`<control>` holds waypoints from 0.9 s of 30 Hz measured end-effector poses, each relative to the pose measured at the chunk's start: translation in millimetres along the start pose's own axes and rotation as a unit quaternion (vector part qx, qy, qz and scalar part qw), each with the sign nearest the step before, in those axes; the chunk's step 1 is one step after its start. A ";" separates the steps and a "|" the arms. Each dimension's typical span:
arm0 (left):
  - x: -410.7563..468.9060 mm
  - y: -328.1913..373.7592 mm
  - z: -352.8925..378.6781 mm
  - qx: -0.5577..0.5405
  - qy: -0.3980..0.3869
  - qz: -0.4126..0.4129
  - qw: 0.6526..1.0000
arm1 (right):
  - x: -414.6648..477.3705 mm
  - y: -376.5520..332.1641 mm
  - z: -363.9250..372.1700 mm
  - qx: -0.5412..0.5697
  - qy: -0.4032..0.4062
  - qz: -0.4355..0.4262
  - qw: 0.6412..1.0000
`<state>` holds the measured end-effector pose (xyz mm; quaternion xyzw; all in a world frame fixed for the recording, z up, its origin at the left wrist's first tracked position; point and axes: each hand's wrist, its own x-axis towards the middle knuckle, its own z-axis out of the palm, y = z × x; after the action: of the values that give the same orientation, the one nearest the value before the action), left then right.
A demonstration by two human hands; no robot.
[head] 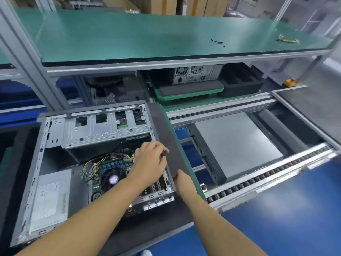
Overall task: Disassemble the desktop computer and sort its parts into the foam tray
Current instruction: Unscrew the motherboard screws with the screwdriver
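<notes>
**Handling the Open Computer Case**

The computer case (pixel 83 141) lies open side up on the grey surface (pixel 165 126), rear ports toward you, long axis running away. Expect heavy, stiff, sharp-edged metal; lift by the rims, not the boards. Your left hand (pixel 150 161) curls over the right rim; your right hand (pixel 182 180) touches it, grip hidden.

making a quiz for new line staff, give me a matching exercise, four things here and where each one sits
Things: 1 side panel; 2 black screws; 3 power supply; 4 CPU fan
Places: a on the green shelf; b near-left corner of the open case; c on the roller conveyor; d on the motherboard
Pairs: 1-c; 2-a; 3-b; 4-d
</notes>
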<state>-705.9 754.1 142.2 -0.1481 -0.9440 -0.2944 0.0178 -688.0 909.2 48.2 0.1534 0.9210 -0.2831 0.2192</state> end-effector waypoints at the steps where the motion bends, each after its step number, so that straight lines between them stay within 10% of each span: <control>1: -0.7 -3.0 -2.9 -0.007 -0.007 -0.013 1.000 | 1.4 1.4 -0.3 0.017 -0.010 0.008 1.000; 10: -16.4 -24.8 -40.9 -0.241 0.031 -0.181 0.953 | -24.7 -78.9 -63.6 0.226 0.132 -0.232 0.937; 27: -183.6 -160.1 -200.3 -0.421 0.308 -0.311 0.794 | -169.5 -314.3 70.1 0.316 -0.236 -0.363 0.844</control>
<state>-587.6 466.9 197.3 0.2592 -0.6664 -0.6827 0.1509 -648.4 592.0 222.0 -0.2020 0.6919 -0.6461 0.2511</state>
